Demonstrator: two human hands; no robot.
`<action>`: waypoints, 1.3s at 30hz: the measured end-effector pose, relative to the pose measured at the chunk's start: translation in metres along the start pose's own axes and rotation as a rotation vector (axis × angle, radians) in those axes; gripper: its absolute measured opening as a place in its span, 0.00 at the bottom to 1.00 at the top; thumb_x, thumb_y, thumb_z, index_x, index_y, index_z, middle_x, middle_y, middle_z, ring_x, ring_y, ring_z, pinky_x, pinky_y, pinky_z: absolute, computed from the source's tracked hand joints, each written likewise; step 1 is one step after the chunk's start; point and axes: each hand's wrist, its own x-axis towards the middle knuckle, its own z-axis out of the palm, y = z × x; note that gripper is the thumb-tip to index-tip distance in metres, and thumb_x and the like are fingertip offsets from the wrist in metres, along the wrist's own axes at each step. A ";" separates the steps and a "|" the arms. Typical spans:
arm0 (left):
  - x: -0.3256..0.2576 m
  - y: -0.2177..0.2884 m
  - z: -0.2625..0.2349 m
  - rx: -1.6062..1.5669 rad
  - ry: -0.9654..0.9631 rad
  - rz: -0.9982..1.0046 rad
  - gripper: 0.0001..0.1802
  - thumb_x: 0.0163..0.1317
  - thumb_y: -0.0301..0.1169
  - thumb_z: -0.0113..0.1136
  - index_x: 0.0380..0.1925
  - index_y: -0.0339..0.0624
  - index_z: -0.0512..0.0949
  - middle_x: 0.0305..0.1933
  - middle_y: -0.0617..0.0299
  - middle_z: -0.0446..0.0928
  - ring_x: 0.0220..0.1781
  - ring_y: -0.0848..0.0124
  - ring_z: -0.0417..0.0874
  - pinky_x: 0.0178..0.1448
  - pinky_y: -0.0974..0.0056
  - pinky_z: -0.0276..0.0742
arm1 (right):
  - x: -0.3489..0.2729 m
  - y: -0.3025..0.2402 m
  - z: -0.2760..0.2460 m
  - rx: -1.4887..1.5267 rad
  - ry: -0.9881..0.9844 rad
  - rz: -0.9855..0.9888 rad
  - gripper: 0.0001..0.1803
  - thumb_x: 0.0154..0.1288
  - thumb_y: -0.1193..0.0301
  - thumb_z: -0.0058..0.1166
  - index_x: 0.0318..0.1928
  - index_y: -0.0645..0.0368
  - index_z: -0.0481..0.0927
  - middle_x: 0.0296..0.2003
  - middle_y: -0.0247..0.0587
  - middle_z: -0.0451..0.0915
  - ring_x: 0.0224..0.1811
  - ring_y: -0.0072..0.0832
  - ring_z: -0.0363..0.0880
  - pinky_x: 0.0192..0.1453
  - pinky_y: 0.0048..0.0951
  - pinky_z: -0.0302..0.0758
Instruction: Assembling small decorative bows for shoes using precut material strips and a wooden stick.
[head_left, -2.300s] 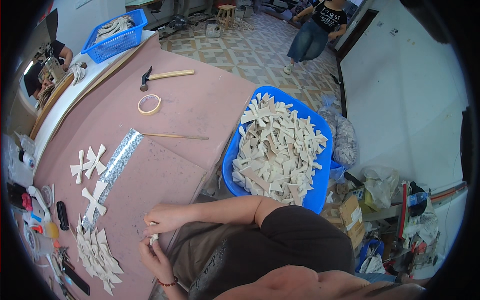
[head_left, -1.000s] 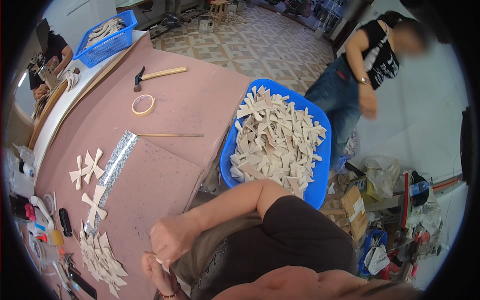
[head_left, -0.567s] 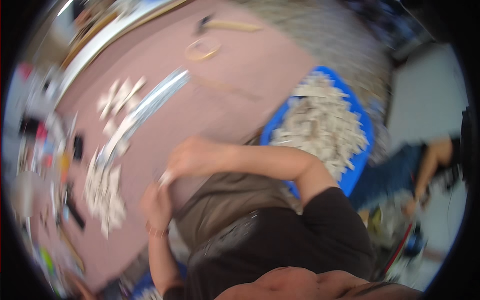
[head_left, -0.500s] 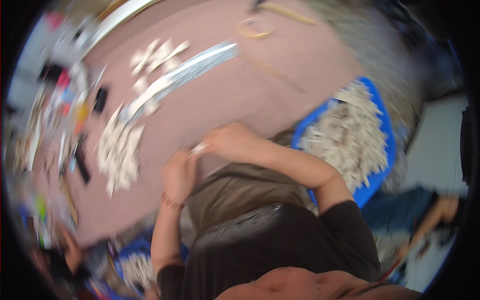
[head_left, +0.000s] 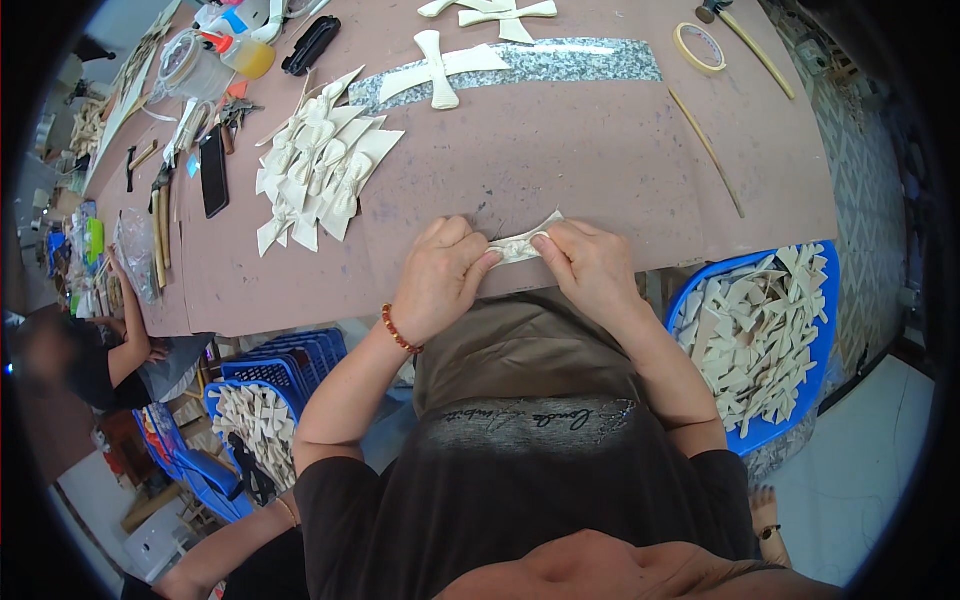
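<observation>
A cream strip of leather-like material (head_left: 517, 248) is stretched between my hands above the table's near edge. My left hand (head_left: 447, 268) wears a beaded bracelet and closes on the strip's left end. At its right end, my right hand (head_left: 592, 262) pinches it with the thumb on top. The strip's middle looks gathered, and its ends are partly hidden by my fingers. Left of my hands lies a pile of cream knotted bows (head_left: 318, 170). Farther off, a cream cross-shaped piece (head_left: 440, 75) rests on a grey speckled strip (head_left: 590, 68).
On my right stands a blue basket (head_left: 822, 345) full of cream pieces. A tape roll (head_left: 699, 47), a hammer (head_left: 757, 55) and a thin stick (head_left: 708, 152) lie at the table's right. At left are a black phone (head_left: 214, 171) and a glue bottle (head_left: 245, 56). Other people sit nearby.
The view has turned and steadied, so the table now lies straight ahead. My hands have moved apart, with the cream strip now stretched out between them.
</observation>
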 end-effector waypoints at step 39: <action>-0.004 0.035 0.048 -0.325 0.279 -0.319 0.11 0.64 0.28 0.52 0.44 0.42 0.65 0.25 0.47 0.77 0.29 0.44 0.79 0.31 0.47 0.73 | 0.013 0.000 0.000 0.120 -0.067 -0.364 0.13 0.46 0.77 0.60 0.36 0.59 0.77 0.35 0.44 0.76 0.38 0.44 0.76 0.41 0.39 0.74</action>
